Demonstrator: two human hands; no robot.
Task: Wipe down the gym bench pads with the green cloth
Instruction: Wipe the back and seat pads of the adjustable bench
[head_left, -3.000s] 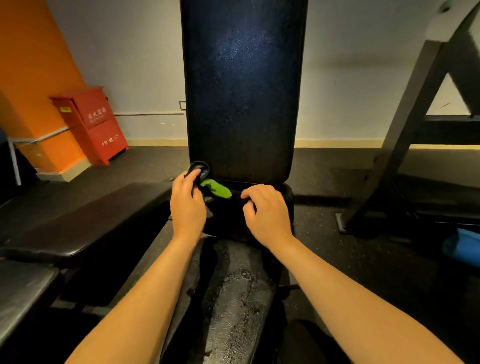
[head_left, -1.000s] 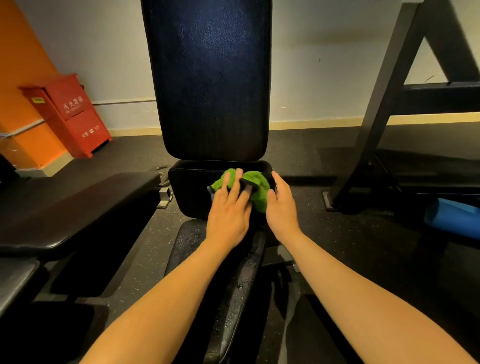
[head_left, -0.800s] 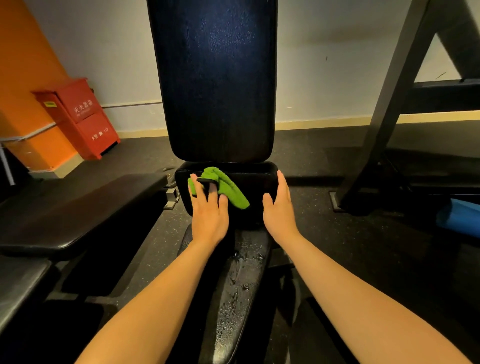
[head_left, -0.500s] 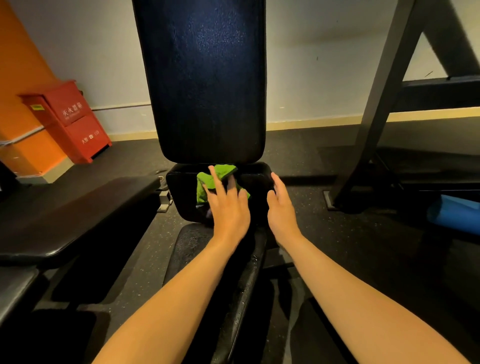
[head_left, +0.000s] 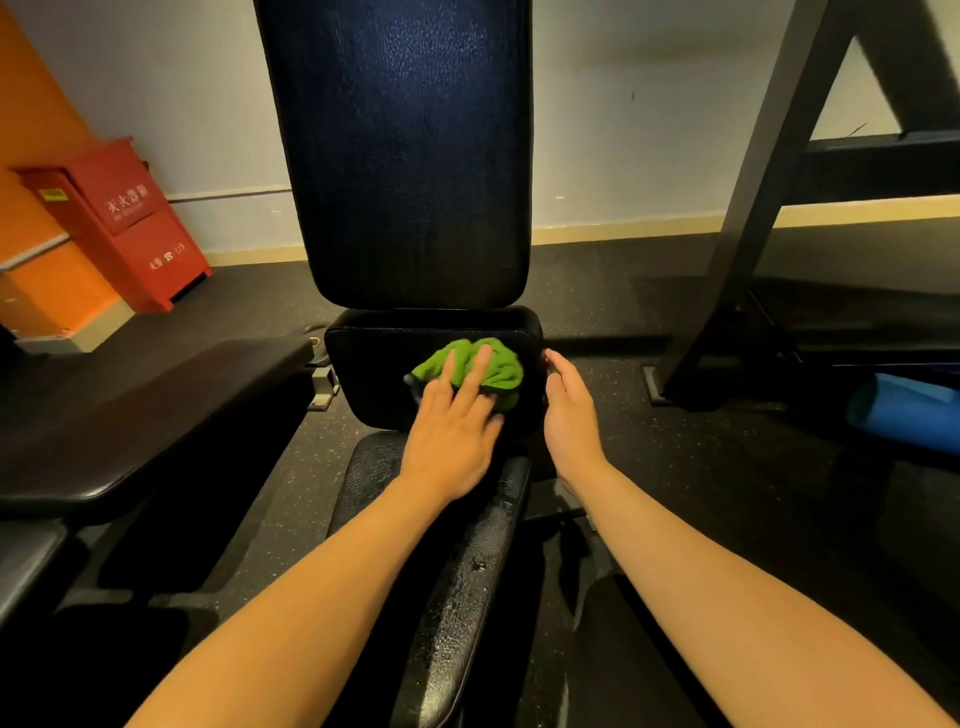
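Note:
The black bench stands straight ahead, its tall back pad (head_left: 400, 156) raised upright. Below it is a short black seat pad (head_left: 363, 364), and a narrower wet-looking pad (head_left: 467, 571) runs toward me. A crumpled green cloth (head_left: 501, 366) lies on the right half of the seat pad. My left hand (head_left: 452, 421) presses flat on the cloth with straight, spread fingers. My right hand (head_left: 569, 410) rests with straight fingers against the seat pad's right edge, beside the cloth and apart from it.
A second black bench (head_left: 130, 415) lies to the left. A red fire-extinguisher cabinet (head_left: 119, 223) stands by the orange wall. A black steel rack frame (head_left: 753, 208) rises on the right, with a blue roll (head_left: 909, 410) on the floor beneath it.
My left hand has slid the cloth from the left-middle of the seat pad to its right half. My right hand stays at the pad's right edge.

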